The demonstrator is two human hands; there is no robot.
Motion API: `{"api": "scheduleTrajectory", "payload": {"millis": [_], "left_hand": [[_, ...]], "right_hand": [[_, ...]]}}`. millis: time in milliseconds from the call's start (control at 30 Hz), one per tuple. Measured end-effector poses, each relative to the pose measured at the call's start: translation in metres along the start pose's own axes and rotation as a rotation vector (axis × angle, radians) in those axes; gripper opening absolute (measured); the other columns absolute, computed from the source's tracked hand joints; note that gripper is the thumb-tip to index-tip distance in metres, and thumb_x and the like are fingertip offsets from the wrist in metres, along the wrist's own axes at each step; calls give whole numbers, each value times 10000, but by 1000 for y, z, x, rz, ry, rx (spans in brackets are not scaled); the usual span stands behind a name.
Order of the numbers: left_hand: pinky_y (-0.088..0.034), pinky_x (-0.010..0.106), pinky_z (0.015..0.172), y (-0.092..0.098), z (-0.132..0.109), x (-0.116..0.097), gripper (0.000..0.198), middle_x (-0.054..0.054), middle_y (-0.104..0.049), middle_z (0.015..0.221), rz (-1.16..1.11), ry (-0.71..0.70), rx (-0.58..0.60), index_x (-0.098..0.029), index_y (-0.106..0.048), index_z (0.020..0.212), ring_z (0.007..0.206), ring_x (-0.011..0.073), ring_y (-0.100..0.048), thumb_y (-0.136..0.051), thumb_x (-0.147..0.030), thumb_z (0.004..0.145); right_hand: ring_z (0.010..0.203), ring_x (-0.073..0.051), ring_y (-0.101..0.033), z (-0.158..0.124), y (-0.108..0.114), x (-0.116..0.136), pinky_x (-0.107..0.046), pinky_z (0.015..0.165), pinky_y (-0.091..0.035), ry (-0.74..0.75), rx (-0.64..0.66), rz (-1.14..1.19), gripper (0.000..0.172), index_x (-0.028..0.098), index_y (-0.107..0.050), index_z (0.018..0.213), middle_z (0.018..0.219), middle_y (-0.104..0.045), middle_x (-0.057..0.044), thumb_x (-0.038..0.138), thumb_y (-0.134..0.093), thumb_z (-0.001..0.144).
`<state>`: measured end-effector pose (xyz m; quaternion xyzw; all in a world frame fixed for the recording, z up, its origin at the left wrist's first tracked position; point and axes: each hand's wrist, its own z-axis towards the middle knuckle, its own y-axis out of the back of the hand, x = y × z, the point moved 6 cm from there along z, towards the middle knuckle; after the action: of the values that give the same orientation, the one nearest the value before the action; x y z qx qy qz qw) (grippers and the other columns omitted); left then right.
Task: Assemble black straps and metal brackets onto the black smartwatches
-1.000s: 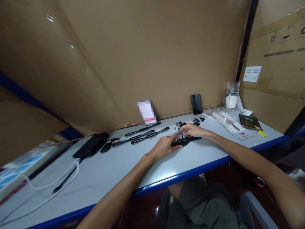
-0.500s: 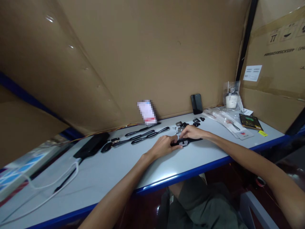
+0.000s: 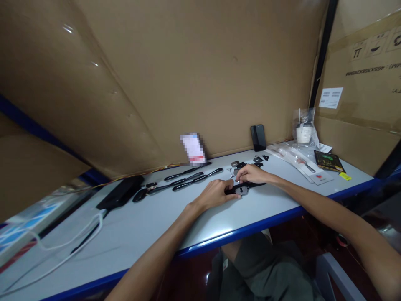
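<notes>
Pinning the left end of a long, black, slim-handled tool (image 3: 255, 184) on the pale grey tabletop (image 3: 257, 205), the left hand (image 3: 216, 191) held it with the thumb on the near side and the other fingers on the far side. A flat grey metal plate with a dark slot (image 3: 242, 190) now showed on top of the tool, just right of the left thumb, where a second earlier the black body had looked bare. That suggested the plate had been laid on, though whether it was fastened could not be judged.

The right hand (image 3: 250, 172) hung over the tool's far edge, fingers narrowed to a pinch; the view was too small and dim to tell whether they gripped anything. Small metal and black parts (image 3: 234, 164) lay just beyond it. Farther left lay several long, glossy black handles (image 3: 197, 179), apart from both hands.
</notes>
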<state>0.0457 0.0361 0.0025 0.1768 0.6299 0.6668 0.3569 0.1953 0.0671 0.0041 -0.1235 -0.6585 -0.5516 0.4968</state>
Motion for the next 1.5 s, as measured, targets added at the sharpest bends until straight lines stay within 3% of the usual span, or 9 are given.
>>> {"api": "scheduleTrajectory", "payload": {"millis": [200, 333, 467, 600, 767, 1000, 1267, 1433, 1500], "left_hand": [[-246, 284, 598, 0, 0, -1, 463, -14, -569, 659, -7, 7, 14, -205, -592, 808, 599, 168, -470, -637, -663, 864], [-248, 283, 601, 2, 0, -3, 482, -13, -561, 664, -28, 4, 20, -197, -605, 819, 609, 164, -453, -637, -676, 853], [-251, 279, 592, 7, -1, -5, 492, -17, -539, 644, -75, 2, 29, -189, -625, 793, 592, 150, -429, -538, -656, 918], [-249, 276, 575, 11, -1, -5, 497, -19, -536, 610, -126, 9, 34, -175, -662, 788, 564, 139, -432, -431, -564, 991], [-254, 274, 575, 10, -1, -3, 434, -21, -549, 609, -145, 3, 31, -174, -692, 820, 564, 137, -447, -468, -506, 985], [-265, 275, 587, 8, 0, 0, 343, -16, -561, 626, -158, -4, 29, -181, -658, 811, 582, 144, -461, -490, -439, 963], [-281, 254, 573, 8, -2, 4, 112, -35, -529, 628, -247, -19, 96, -186, -577, 768, 592, 135, -444, -523, -279, 802], [-287, 252, 571, 6, -2, 6, 88, -39, -511, 627, -284, -20, 105, -190, -562, 775, 600, 139, -443, -516, -264, 772], [-281, 253, 571, 6, -2, 7, 87, -39, -508, 628, -288, -19, 105, -190, -563, 776, 601, 138, -435, -519, -264, 770]], "right_hand": [[675, -128, -667, -1, 0, 3, -204, 626, -444, 4, -31, -47, 277, 162, -803, 853, 719, -747, 1, 19, -573, 796], [659, -132, -673, -2, 14, 4, -205, 639, -460, -17, -154, -137, 307, 149, -800, 930, 706, -746, -4, 21, -539, 832], [774, -162, -699, -5, 37, 0, -230, 739, -481, -46, -326, -282, 325, 139, -790, 1023, 778, -764, -39, 60, -499, 901], [949, -213, -712, -7, 47, -6, -268, 844, -488, -85, -391, -440, 343, 164, -789, 1079, 959, -791, -81, 57, -520, 895], [1115, -258, -679, -7, 45, -9, -302, 937, -475, -89, -352, -602, 406, 226, -763, 1206, 1187, -755, -99, 76, -547, 897], [1078, -243, -685, -2, 40, -20, -289, 899, -479, -86, -217, -750, 503, 267, -603, 1444, 1245, -689, -128, 132, -499, 971], [1042, -255, -670, -1, 37, -19, -295, 847, -453, -50, -159, -795, 350, 216, -713, 1261, 1209, -672, -140, 165, -571, 945], [1024, -255, -649, -5, 46, -16, -296, 818, -439, -46, -182, -797, 227, 182, -761, 1073, 1164, -681, -137, 155, -609, 906], [1063, -261, -633, -6, 49, -14, -301, 830, -439, -46, -205, -797, 256, 179, -754, 1094, 1171, -683, -135, 131, -576, 916]]}}
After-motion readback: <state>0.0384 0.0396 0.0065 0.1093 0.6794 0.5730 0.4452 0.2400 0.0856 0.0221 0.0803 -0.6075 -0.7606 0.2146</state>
